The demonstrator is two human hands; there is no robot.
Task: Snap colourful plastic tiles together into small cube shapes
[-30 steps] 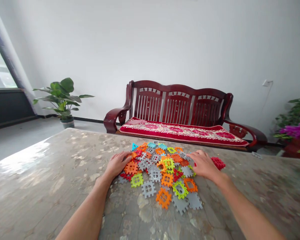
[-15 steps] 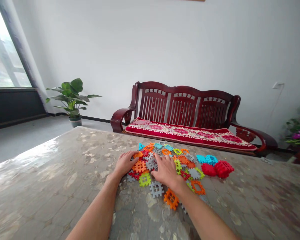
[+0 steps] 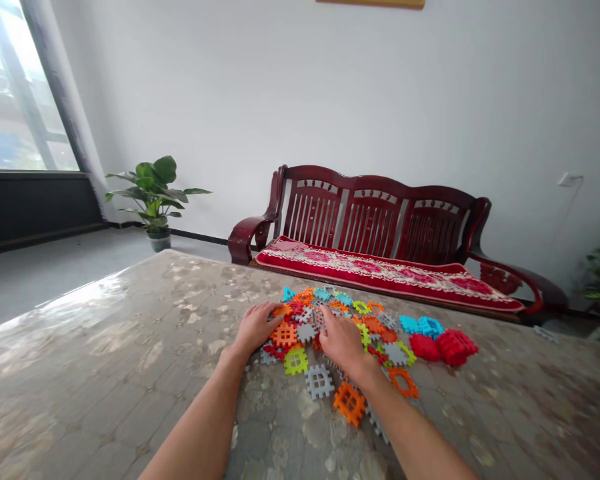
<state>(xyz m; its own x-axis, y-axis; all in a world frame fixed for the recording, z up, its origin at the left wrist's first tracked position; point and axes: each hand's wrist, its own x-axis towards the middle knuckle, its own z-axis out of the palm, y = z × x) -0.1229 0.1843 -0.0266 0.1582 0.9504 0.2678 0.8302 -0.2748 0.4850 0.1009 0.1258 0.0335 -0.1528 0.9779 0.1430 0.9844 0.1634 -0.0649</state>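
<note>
- Left hand (image 3: 260, 325): fingers bent, orange tile (image 3: 283, 311) at their tips, three o'clock; grip unclear.
- Right hand (image 3: 343, 341): forefinger outstretched, grip unclear; grey tile (image 3: 307, 333) toward seven o'clock of its tip.

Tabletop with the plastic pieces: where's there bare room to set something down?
Bare tabletop lies left of the left forearm, out to the edge; right of the right forearm, this side of the red pieces; and between the forearms, this side of the loose pieces. It's crowded around the left hand and right hand.
</note>
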